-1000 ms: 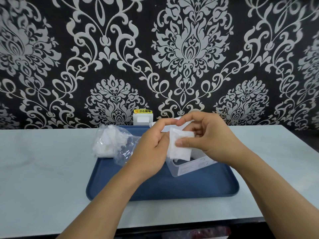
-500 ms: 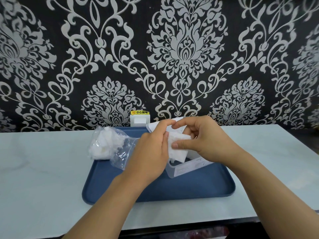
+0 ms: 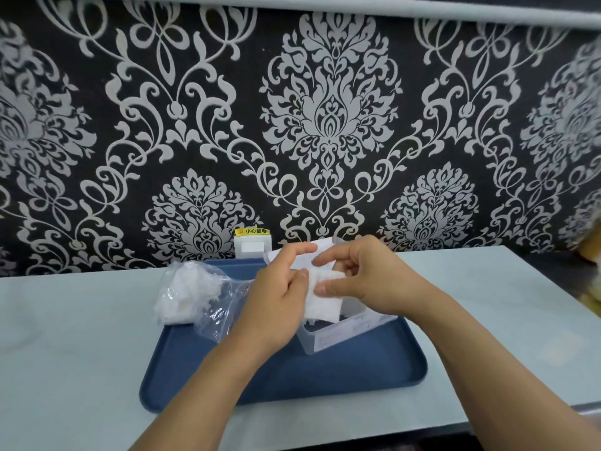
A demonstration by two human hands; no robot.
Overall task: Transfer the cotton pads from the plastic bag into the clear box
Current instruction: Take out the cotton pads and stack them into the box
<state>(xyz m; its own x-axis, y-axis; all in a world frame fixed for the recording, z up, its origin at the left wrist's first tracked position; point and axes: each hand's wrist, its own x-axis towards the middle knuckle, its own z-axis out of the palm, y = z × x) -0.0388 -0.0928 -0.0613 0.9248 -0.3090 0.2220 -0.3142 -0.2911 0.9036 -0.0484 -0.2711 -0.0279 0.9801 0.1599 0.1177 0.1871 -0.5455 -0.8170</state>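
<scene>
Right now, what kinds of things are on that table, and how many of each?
Blue tray: 1
Plastic bag of cotton pads: 1
Clear box: 1
Cotton pad held by both hands: 1
Total: 4; pads still bagged can't be counted.

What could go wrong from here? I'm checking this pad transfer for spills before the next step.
1. Both the left hand and the right hand pinch the cotton pad above the clear box; its fuzzy lower edge may snag the rim.
2. The plastic bag lies unheld, half off the blue tray; loose pads might slip onto the table.
</scene>
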